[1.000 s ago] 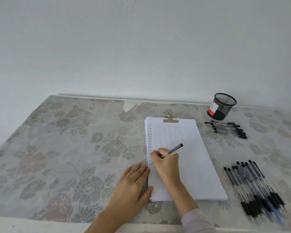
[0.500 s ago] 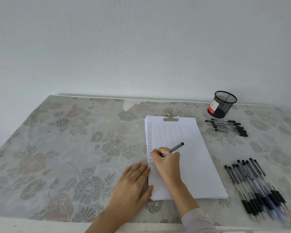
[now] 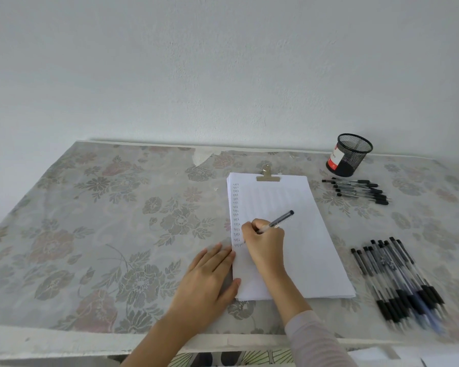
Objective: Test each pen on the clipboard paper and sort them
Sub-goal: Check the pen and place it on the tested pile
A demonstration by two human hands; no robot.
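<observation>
One clear, black-tipped pen (image 3: pixel 280 219) is pinched by the right hand (image 3: pixel 265 242) on paper (image 3: pixel 302 247); left hand (image 3: pixel 210 282) lies flat.

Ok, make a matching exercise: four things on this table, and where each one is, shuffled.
1 mesh cup
2 small pen group
3 large pen pile
4 pen being tested

A gripped in the right hand over the paper
B far right, by the wall
C near right edge of the table
D just in front of the cup

Pairs: 1-B, 2-D, 3-C, 4-A
</observation>
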